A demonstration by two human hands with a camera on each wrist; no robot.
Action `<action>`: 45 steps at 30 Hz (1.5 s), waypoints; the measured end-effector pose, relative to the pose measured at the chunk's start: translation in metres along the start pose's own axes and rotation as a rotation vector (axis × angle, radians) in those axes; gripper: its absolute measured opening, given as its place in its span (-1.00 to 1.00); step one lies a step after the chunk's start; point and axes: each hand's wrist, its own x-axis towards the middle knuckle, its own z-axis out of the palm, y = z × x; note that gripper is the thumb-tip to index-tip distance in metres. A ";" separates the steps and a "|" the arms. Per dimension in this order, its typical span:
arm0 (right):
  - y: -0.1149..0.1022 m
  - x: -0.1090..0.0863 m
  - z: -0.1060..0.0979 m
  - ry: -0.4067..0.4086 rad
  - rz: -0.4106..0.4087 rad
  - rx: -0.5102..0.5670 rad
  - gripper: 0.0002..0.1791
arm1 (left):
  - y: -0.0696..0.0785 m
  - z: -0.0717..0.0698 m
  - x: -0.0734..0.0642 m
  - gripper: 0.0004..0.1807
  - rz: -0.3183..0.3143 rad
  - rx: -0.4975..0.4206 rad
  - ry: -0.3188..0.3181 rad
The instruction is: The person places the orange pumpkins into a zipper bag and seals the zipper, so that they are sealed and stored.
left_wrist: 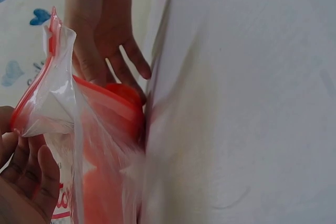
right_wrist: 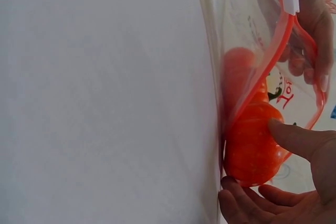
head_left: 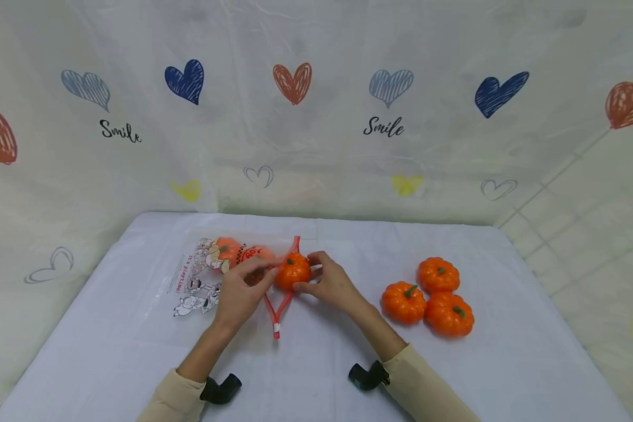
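Observation:
A clear zip bag (head_left: 206,296) with a red zip edge and cartoon print lies on the table, orange toy pumpkins showing through its plastic. My left hand (head_left: 244,291) holds the upper lip of the bag's mouth, and in the left wrist view its fingers pinch the red edge. At the parted mouth, my right hand (head_left: 334,285) grips a small orange toy pumpkin (head_left: 293,272) with a green stem. The right wrist view shows the thumb on top of this pumpkin (right_wrist: 254,150) and fingers beneath, with the red edge crossing its far side. A white slider (right_wrist: 290,3) sits on the zip.
Three more orange pumpkins (head_left: 450,315) sit close together on the right of the white-covered table (head_left: 316,369). Behind the table hangs a pale curtain (head_left: 327,152) printed with hearts. Dark wrist-camera mounts (head_left: 221,389) stick out from both cuffs.

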 end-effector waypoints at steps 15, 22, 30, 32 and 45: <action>0.000 0.003 0.003 -0.004 -0.038 0.007 -0.30 | -0.002 0.000 0.000 -0.81 0.001 -0.006 0.001; 0.000 0.004 0.005 0.007 -0.072 0.014 -0.30 | -0.002 0.001 0.000 -0.79 0.002 -0.005 0.005; -0.002 0.006 0.008 0.024 -0.071 0.033 -0.40 | -0.001 0.001 -0.001 -0.78 0.008 -0.023 0.008; -0.001 0.007 0.008 0.032 -0.076 0.025 -0.41 | 0.000 0.001 -0.001 -0.77 0.008 -0.025 0.005; -0.001 0.008 0.009 0.056 -0.066 0.012 -0.41 | -0.003 0.001 0.000 -0.77 -0.014 -0.025 0.000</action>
